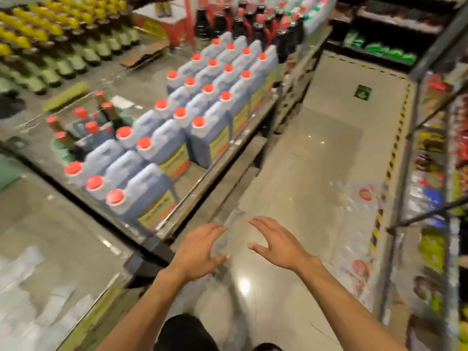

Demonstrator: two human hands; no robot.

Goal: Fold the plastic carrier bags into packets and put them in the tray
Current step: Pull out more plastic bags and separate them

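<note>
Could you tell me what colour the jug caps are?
The caps are red; head view.

Jug labels: yellow, on the blue jugs (202, 138) ahead-left of the left grip (202, 243); too blurred to read.
Floor: green floor sign (363, 92) far beyond the right grip (274, 240); illegible.
Bag print: red logo on clear bags (359, 209) to its right; unreadable.

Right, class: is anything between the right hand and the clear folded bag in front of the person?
Nothing visible is. The right hand, fingers spread, is just beside the clear folded bag, with only bare floor showing in the gap. The left hand is at the bag's other side.
</note>
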